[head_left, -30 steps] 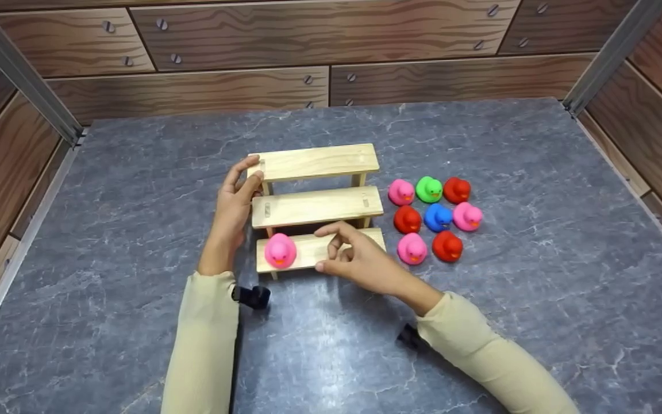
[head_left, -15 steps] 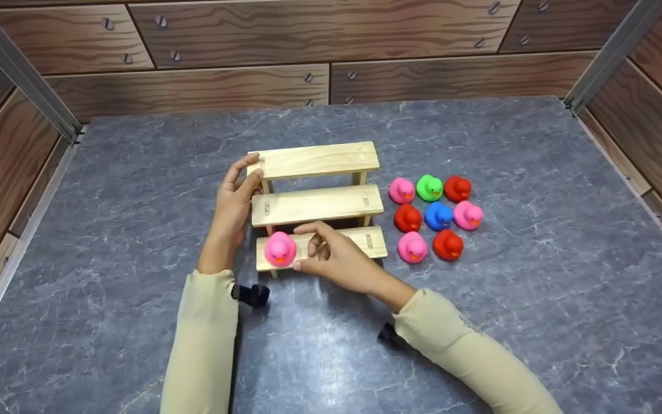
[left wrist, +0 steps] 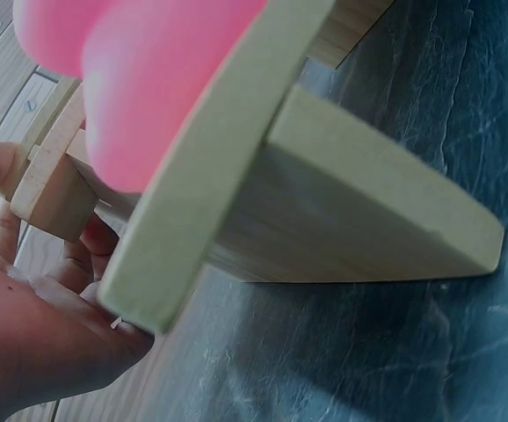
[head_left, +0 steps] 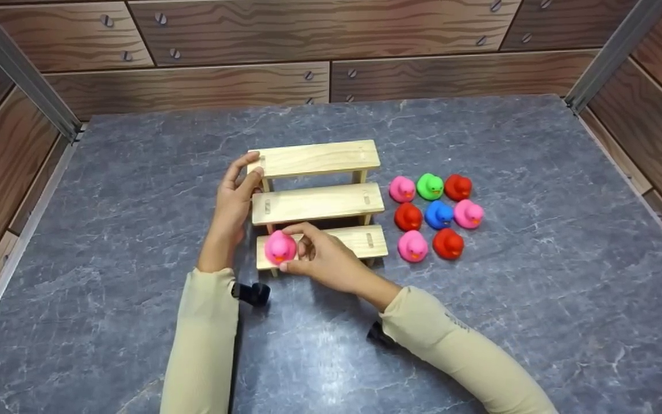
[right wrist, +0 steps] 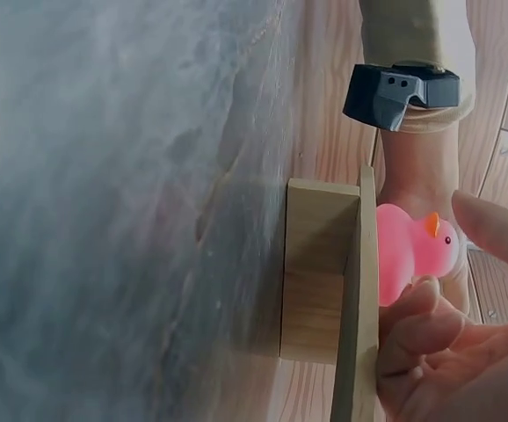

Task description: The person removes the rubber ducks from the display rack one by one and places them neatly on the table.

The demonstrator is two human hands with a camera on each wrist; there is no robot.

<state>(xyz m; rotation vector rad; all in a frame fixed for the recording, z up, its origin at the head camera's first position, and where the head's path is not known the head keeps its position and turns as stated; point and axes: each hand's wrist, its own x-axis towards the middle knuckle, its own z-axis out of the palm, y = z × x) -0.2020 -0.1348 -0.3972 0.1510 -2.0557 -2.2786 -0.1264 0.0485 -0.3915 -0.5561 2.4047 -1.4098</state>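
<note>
My left hand (head_left: 233,204) grips the left end of the top step of a three-step wooden stand (head_left: 316,204). In the left wrist view its fingers (left wrist: 78,264) curl round the far end of a step. A pink rubber duck (head_left: 280,248) sits upright at the left end of the lowest step. My right hand (head_left: 328,259) is beside that duck, its forefinger behind and its thumb in front. In the right wrist view a gap shows between thumb and duck, while the curled fingers (right wrist: 421,330) lie close to the duck's body.
Right of the stand, several rubber ducks stand in loose rows: pink (head_left: 412,246), red (head_left: 449,244), blue (head_left: 439,214) and green (head_left: 430,186). The grey marbled tabletop (head_left: 135,230) is bounded by wood-patterned walls (head_left: 222,34).
My right hand has moved left along the lowest step, until its thumb and forefinger are around the pink duck. The left hand keeps its grip on the stand.
</note>
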